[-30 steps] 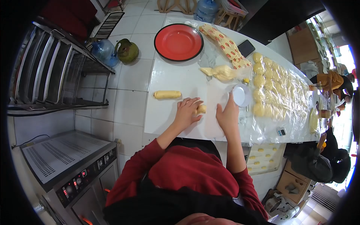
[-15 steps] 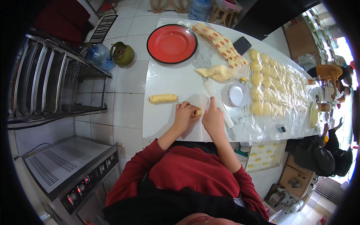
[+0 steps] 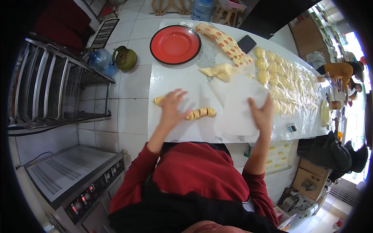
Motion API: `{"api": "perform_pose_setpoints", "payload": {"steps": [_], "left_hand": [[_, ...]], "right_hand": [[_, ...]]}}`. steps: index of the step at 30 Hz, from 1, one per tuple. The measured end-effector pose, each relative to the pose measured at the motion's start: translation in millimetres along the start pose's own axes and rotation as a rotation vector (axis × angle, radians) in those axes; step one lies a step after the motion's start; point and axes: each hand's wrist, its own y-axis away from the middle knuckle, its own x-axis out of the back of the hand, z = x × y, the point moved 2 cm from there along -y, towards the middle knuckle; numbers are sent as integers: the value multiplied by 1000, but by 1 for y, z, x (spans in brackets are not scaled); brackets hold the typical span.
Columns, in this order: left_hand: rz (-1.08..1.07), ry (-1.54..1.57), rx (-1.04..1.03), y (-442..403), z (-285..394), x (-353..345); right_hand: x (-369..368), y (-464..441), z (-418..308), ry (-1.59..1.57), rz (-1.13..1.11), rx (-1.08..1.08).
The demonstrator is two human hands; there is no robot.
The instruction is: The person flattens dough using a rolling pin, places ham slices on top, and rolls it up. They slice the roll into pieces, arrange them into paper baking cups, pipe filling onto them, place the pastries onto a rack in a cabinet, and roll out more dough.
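My left hand [image 3: 173, 108] is open with fingers spread, partly over an uncut dough roll [image 3: 158, 101] at the table's left side; whether it touches the roll is unclear. Beside its thumb lies a dough roll cut into several short pieces [image 3: 201, 113], standing close together. My right hand [image 3: 262, 115] grips the right edge of a broad white dough scraper [image 3: 239, 108], held flat side up over the table. The scraper covers the paper cups and most of a white rolling pin [image 3: 216, 92]. A piping bag with yellow filling [image 3: 221, 72] rests behind it.
A red plate [image 3: 175, 44] with a black rim, a patterned bag [image 3: 225, 43] and a phone [image 3: 246, 44] occupy the table's far side. Rows of dough balls under plastic [image 3: 289, 79] and a timer [image 3: 291, 127] are at right. Metal racks [image 3: 62, 83] stand left; people are at far right.
The dough roll under my left hand is now in separate pieces. My left hand has moved left towards the uncut roll. My right hand has swung right, turning the scraper from edge-on to flat.
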Motion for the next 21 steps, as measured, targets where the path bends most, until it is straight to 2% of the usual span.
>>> {"api": "perform_pose_setpoints", "payload": {"steps": [1, 4, 7, 10, 11, 14, 17, 20, 21], "left_hand": [[9, -135, -11, -3, -8, 21], [-138, -191, 25, -2, -49, 43], [-249, 13, 76, -6, -84, 31], [-128, 40, 29, -11, -69, 36], [-33, 149, 49, -13, -61, 35], [134, 340, 214, -27, -46, 21], [294, 220, 276, -38, -53, -23], [338, -41, 179, -40, -48, -30], [384, -14, 197, -40, -45, -26]], "right_hand": [[7, -3, -5, -13, 15, -2], [10, -8, -8, -41, 44, 24], [-14, -17, 3, -38, 20, 102], [-30, -19, -9, -84, -41, 137], [-34, -21, -11, -132, -74, 142], [-49, -33, -27, -107, -151, 161], [-83, -45, -40, 10, -208, 301], [-124, -54, -62, 40, -313, 402], [-136, -56, -69, 36, -359, 421]]}}
